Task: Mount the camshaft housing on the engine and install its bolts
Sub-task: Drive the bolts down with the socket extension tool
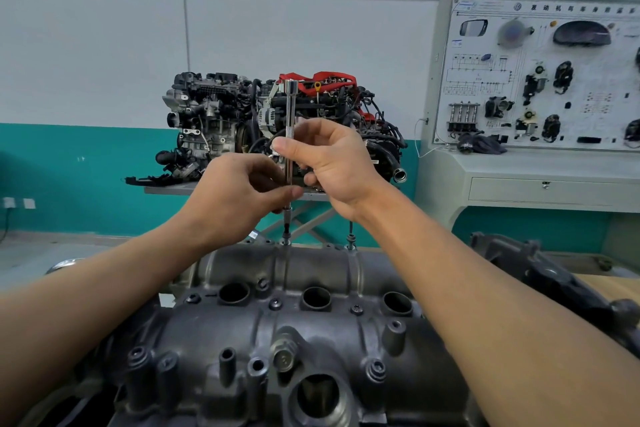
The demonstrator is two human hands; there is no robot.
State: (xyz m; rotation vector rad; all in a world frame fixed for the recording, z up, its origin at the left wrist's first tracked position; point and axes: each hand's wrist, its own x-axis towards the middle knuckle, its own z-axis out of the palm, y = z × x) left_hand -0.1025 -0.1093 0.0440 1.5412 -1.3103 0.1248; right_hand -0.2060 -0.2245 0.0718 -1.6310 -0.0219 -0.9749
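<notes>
Rough cast camshaft housing (311, 333) (grey); left hand (239, 198), right hand (332, 163) pinch slim chrome driver (290, 107).

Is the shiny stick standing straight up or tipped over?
Upright. The tool stands vertical, tip on a bolt at the housing's far edge; left hand and right hand pinch it.

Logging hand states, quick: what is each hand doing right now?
Left hand: closed, pinching the lower part of the upright extension bar.
Right hand: closed, holding the same bar higher up.
</notes>
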